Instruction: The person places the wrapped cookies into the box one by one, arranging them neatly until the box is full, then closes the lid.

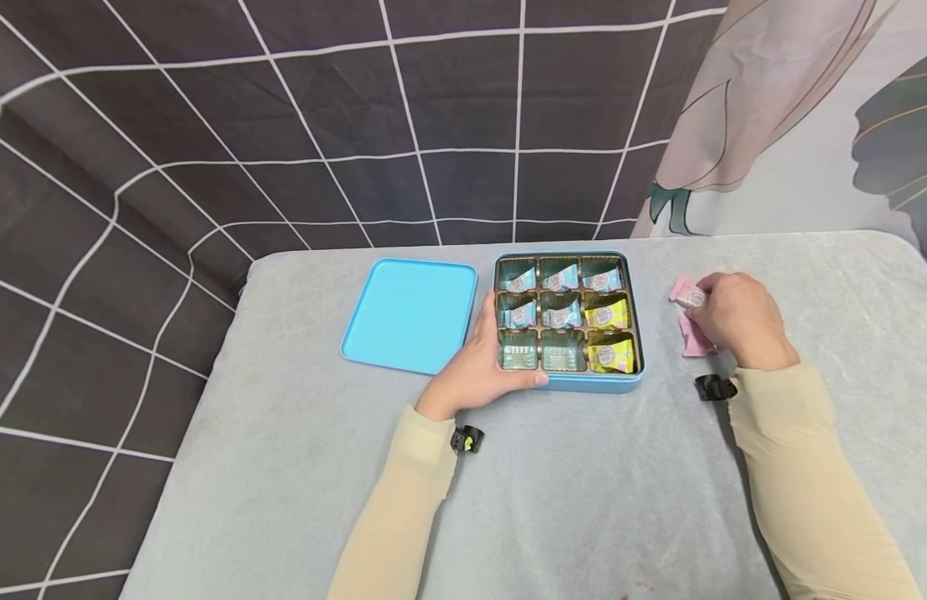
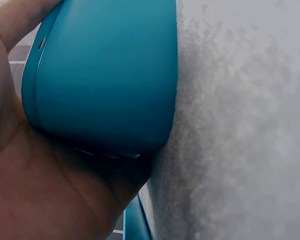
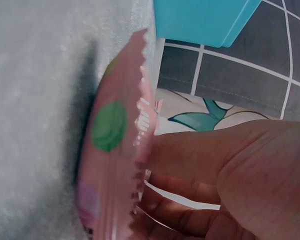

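Note:
A blue tin box (image 1: 594, 383) holds a gold divided tray, its left front corner gripped by my left hand (image 1: 474, 371). The thumb lies along the front wall and the fingers along the left side. Blue snack packets (image 1: 561, 279) fill the back row and two middle-row compartments; yellow packets (image 1: 608, 315) stand in the right column's middle and front. The other two front compartments show bare plastic. Right of the box, my right hand (image 1: 744, 317) pinches a pink snack packet (image 1: 690, 295). Another pink packet (image 1: 696, 336) lies just nearer, looming large in the right wrist view.
The blue lid (image 1: 411, 317) lies flat, left of the box. Grey cloth (image 1: 568, 492) covers the table. Behind it hangs a dark curtain with white grid lines (image 1: 463, 100), and a floral curtain (image 1: 794, 125) at the back right.

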Available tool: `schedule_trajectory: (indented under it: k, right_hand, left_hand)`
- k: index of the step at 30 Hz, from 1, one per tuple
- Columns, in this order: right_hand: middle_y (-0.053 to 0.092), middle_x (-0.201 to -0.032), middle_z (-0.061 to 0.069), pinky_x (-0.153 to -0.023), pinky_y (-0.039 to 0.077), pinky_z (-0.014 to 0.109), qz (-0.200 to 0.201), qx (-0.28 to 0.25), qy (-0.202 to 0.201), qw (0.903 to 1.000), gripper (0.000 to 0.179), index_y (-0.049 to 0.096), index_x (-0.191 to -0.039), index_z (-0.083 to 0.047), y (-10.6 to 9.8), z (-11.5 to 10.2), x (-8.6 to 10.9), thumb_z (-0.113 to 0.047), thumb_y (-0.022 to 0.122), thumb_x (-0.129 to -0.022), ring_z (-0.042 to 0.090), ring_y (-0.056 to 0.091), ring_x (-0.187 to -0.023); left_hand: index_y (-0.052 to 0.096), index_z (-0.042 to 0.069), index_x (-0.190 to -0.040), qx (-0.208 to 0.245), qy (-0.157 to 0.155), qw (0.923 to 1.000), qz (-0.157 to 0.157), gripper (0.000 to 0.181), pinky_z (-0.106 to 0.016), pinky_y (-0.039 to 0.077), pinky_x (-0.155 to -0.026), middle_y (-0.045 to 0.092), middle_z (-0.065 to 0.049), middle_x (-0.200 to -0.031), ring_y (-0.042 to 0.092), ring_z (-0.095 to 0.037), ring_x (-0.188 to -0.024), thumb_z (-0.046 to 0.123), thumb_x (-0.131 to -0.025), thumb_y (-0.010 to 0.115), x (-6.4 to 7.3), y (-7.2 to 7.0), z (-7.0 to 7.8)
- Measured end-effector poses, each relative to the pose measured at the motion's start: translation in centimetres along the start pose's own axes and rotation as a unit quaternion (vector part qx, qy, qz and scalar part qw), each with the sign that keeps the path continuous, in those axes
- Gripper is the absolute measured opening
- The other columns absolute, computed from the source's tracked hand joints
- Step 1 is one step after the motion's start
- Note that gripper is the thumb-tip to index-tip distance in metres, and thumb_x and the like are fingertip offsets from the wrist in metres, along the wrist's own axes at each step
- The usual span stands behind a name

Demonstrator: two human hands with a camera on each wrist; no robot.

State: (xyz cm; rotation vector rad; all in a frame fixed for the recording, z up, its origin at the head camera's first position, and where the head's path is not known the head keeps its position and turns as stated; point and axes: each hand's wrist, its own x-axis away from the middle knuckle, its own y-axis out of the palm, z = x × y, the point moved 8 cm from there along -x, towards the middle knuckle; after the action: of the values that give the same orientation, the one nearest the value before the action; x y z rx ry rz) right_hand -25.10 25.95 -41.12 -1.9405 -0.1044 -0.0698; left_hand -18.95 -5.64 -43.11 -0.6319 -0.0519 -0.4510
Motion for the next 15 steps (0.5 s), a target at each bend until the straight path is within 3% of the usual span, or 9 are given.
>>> schedule_trajectory:
  k: [7, 15]
  right_hand:
    - [0.065, -0.099, 0.035, -0.076, 0.046, 0.061, 0.009, -0.001, -0.011, 0.9999, 0.030, 0.065, -0.110, 0.011, -0.21, -0.26, 0.08, -0.009, 0.065, -0.087, 0.048, 0.060, -0.085]
    - [0.065, -0.100, 0.032, -0.071, 0.047, 0.058, 0.004, -0.009, 0.015, 0.9998, 0.039, 0.061, -0.118, 0.011, -0.32, -0.22, 0.19, -0.012, 0.066, -0.086, 0.043, 0.058, -0.083]
  left_hand:
    - [-0.022, 0.015, -0.158, 0.002, 0.000, 1.0000, 0.002, 0.133, -0.050, 0.024, -0.118, -0.018, -0.002, -0.167, 0.000, -0.019, -0.153, 0.052, -0.082, 0.080, 0.04, -0.08, 0.04]
    - [-0.022, 0.015, -0.158, 0.004, 0.004, 1.0000, 0.003, 0.133, -0.049, 0.023, -0.118, -0.018, -0.002, -0.167, -0.001, -0.019, -0.153, 0.051, -0.082, 0.080, 0.02, -0.06, 0.05]
